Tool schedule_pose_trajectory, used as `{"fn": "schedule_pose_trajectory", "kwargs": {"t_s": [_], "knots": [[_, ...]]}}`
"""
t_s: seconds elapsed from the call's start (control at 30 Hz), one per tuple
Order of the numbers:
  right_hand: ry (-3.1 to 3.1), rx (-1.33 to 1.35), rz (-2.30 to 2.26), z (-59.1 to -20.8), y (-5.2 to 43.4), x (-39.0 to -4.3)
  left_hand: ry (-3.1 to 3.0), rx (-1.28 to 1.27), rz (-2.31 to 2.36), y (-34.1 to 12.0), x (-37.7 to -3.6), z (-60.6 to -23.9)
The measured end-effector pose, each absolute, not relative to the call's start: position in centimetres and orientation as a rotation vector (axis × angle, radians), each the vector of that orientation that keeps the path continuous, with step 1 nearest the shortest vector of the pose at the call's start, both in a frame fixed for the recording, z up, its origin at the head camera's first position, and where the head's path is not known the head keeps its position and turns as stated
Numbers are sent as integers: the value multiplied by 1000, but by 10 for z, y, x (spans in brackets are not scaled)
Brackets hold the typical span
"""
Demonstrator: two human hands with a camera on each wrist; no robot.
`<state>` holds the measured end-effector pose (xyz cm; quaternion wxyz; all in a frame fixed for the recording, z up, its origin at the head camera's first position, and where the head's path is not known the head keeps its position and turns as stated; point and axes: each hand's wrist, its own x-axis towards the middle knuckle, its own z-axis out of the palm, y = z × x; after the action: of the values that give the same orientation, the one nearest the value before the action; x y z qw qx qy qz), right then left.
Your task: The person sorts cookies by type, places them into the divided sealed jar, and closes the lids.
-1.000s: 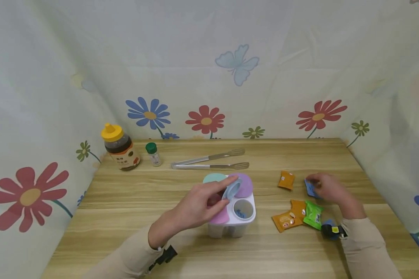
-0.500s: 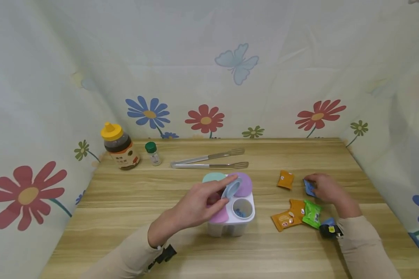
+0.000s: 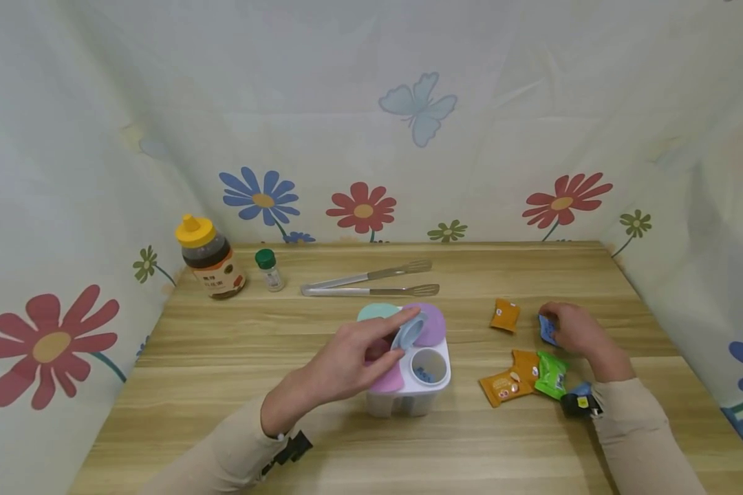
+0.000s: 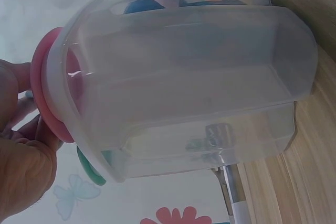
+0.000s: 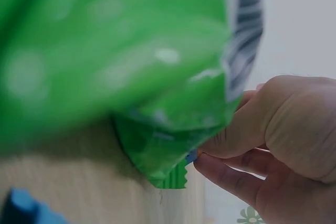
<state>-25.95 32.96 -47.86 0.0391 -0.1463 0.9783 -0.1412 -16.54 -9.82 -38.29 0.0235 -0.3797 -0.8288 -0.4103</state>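
Observation:
A white four-cup container [image 3: 436, 392] with pastel flip lids stands mid-table. My left hand [image 3: 402, 336] pinches its blue lid [image 3: 413, 326] between thumb and forefinger and holds it tilted up. The cup below it [image 3: 429, 371] is uncovered, with small blue pieces inside. My right hand [image 3: 554, 322] rests at the table's right and pinches a small blue packet [image 3: 543, 331]. The left wrist view shows the container's clear body [image 4: 199, 77], its pink lid [image 4: 46, 98] and my left hand [image 4: 21, 150]. In the right wrist view a green packet [image 5: 105, 66] fills the frame beside my right hand [image 5: 210, 156].
Loose snack packets lie near the right hand: an orange one [image 3: 505, 315], two overlapping orange ones [image 3: 509, 382] and a green one [image 3: 552, 375]. Metal tongs [image 3: 371, 283] lie behind the container. A honey bottle [image 3: 209, 258] and a small green-capped jar [image 3: 269, 269] stand back left. Flowered cloth walls enclose the table.
My right hand has shifted slightly left and curled closer over the blue packet. My left hand still holds the blue lid up in the same place.

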Motion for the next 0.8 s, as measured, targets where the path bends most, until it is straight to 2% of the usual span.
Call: {"fn": "schedule_pose_trajectory", "kwargs": {"t_s": [0.8], "knots": [[3099,-327,-425,-471,328,-250,-2564,-1172,-1271,-100,-165,-382]]}}
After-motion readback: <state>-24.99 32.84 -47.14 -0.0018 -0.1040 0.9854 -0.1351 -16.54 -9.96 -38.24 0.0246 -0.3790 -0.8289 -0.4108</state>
